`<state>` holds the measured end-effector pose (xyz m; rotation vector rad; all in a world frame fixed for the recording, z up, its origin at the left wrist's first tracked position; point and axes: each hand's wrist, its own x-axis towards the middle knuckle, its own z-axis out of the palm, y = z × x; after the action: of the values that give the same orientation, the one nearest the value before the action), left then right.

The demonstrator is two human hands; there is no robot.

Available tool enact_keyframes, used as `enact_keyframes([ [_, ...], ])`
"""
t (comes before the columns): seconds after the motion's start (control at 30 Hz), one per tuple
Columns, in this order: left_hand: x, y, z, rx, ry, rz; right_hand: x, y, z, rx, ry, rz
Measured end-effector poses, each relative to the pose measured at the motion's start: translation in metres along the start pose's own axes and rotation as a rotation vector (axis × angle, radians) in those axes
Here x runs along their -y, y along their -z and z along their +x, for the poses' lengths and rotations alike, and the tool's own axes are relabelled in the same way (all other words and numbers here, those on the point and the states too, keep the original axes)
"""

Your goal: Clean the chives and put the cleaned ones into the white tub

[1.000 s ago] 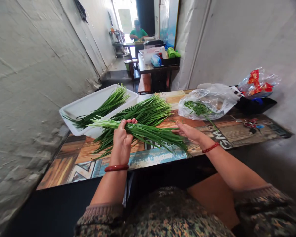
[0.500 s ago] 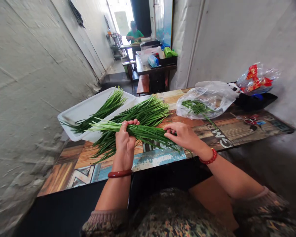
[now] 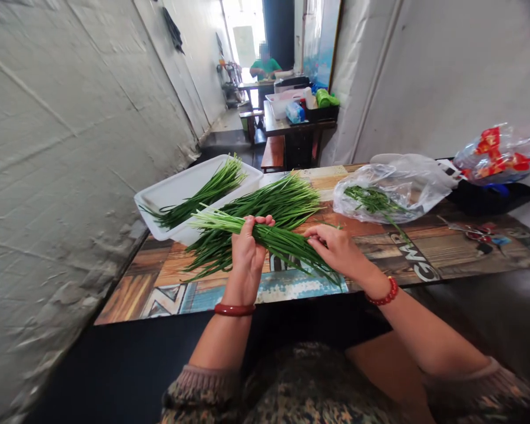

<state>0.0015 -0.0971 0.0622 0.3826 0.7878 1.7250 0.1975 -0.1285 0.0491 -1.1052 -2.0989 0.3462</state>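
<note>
Reading GM in pale letters [image 3: 417, 262] across the desk [image 3: 132, 291], other print partly hidden. Holding a leaf bunch [image 3: 287, 242] over it, left grip [image 3: 249, 247] wrapped tight around the stems, right grip [image 3: 340, 248] curled against the leaves, straighter-fingered a second ago; cannot tell whether pinching any. Having a leaf pile [image 3: 278, 200] just behind, a white tub [image 3: 168, 191] leftward, a clear bag [image 3: 424, 176] rightward.

Three bunches [image 3: 287, 238] here: one in the left fingers [image 3: 266, 220], two beyond them! One tray [image 3: 161, 200], also beyond. Two clear bags [image 3: 428, 176] out past the right fingers [image 3: 317, 231], two bracelets [image 3: 234, 310] nearer than the fingers, and one person [image 3: 267, 66] far ahead!
</note>
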Motion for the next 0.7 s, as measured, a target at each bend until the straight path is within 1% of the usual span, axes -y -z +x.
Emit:
enact_keyframes([
  [0.07,0.001,0.001,0.0,0.006,-0.004,0.007,0.005,0.001,-0.001,0.023,0.073,-0.208],
  [0.13,0.001,0.003,0.0,0.003,-0.007,0.006,0.005,0.005,0.0,0.001,0.092,-0.403],
  [0.17,0.002,0.004,0.0,-0.004,-0.01,0.004,0.002,0.009,0.002,-0.024,0.085,-0.463],
  [0.27,0.002,0.005,-0.002,-0.006,-0.027,0.008,-0.021,0.03,0.011,-0.127,0.04,-0.521],
  [0.33,0.004,0.005,-0.004,0.011,-0.03,0.019,-0.04,0.046,0.018,-0.21,-0.048,-0.585],
  [0.4,0.008,0.004,-0.006,0.023,-0.022,0.016,-0.051,0.057,0.024,-0.201,-0.092,-0.645],
  [0.43,0.009,0.003,-0.007,0.025,-0.015,0.011,-0.052,0.059,0.026,-0.194,-0.089,-0.648],
  [0.47,0.012,0.001,-0.009,0.026,-0.007,0.006,-0.05,0.059,0.027,-0.185,-0.064,-0.625],
  [0.53,0.016,-0.002,-0.012,0.033,0.008,-0.001,-0.035,0.05,0.029,-0.175,0.029,-0.503],
  [0.63,0.02,-0.007,-0.016,0.05,0.027,-0.004,-0.005,0.025,0.029,-0.106,0.188,-0.25],
  [0.7,0.022,-0.008,-0.018,0.065,0.029,-0.002,0.013,0.009,0.031,-0.035,0.247,-0.2],
])
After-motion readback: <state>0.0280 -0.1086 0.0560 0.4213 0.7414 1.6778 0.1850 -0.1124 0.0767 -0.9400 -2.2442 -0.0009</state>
